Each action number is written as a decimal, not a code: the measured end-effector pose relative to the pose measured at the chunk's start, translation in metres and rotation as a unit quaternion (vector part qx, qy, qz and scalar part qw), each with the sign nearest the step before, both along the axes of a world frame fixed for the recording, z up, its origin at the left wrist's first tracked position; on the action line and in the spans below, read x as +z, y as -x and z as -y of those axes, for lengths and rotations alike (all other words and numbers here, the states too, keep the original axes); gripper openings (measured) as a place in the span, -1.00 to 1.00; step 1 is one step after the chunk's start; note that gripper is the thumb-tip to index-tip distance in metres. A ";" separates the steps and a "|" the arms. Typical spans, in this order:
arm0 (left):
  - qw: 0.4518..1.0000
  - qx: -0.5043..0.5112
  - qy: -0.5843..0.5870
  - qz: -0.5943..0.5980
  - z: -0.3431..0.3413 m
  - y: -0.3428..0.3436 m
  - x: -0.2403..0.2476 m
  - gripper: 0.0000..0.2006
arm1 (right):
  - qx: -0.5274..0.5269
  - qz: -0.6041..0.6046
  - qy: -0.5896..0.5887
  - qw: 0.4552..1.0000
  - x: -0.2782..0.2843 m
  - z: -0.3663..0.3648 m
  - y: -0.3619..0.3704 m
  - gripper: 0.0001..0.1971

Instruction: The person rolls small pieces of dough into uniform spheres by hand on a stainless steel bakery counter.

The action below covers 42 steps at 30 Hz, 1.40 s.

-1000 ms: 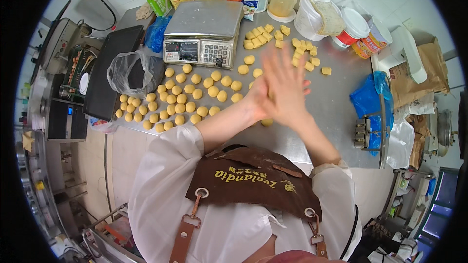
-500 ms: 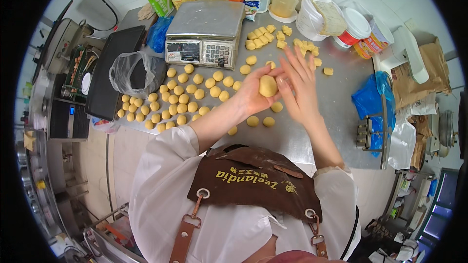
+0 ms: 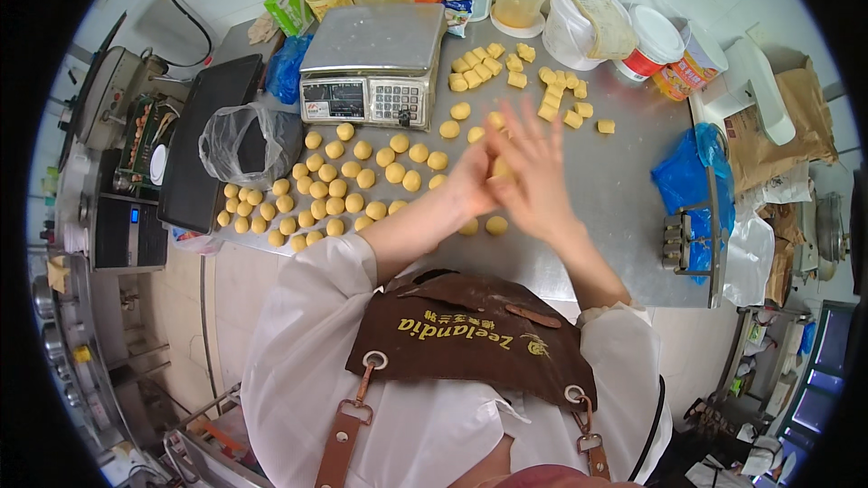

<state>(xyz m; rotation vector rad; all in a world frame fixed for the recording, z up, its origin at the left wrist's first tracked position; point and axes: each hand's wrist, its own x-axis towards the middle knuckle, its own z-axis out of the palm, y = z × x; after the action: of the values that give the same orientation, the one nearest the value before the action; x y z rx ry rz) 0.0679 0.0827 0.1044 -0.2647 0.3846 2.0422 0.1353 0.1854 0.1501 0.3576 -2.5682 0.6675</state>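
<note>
A yellow dough ball (image 3: 504,169) is pressed between my two palms above the table, mostly covered by them. My left hand (image 3: 474,176) cups it from the left, its fingers largely hidden behind the other hand. Over it lies the palm of my right hand (image 3: 535,176), its fingers stretched upward and smeared by motion. Rows of rolled dough balls (image 3: 337,188) spread over the table to the left. Beyond my hands lie cut dough pieces (image 3: 549,99), rough and blocky, with another group of dough pieces (image 3: 475,68) beside the scale.
A digital scale (image 3: 371,63) stands at the back of the metal table (image 3: 615,208). To its left are a black tray (image 3: 212,117) and a clear plastic bag (image 3: 244,145). White tubs (image 3: 655,36) line the wall. A blue bag (image 3: 692,172) hangs at the right edge.
My right hand has moved left onto the dough ball, which was in plain sight on my left palm. My palms are now together around it.
</note>
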 end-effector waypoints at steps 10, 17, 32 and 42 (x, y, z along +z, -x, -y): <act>0.937 -0.042 0.288 -0.194 -0.003 0.026 -0.050 -0.59 | -0.202 0.132 0.247 0.938 -0.086 -0.077 -0.081 -0.51; 0.851 -0.080 0.316 -0.412 -0.063 0.020 -0.085 -0.54 | -0.229 0.118 0.298 0.919 -0.083 -0.092 -0.073 -0.55; 0.909 -0.072 0.334 -0.239 0.002 0.029 -0.097 -0.64 | -0.469 0.118 0.053 0.874 -0.253 -0.292 0.068 -0.37; 0.967 -0.104 0.209 -0.100 -0.005 0.026 -0.094 -0.56 | -0.257 0.052 0.470 0.843 -0.198 -0.194 0.055 -0.51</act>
<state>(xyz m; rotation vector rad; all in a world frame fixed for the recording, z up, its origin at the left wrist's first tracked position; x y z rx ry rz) 0.0416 0.0873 0.0107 -0.2601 0.9352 1.7701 0.0802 0.3792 -0.0475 -0.6772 -1.9357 1.5925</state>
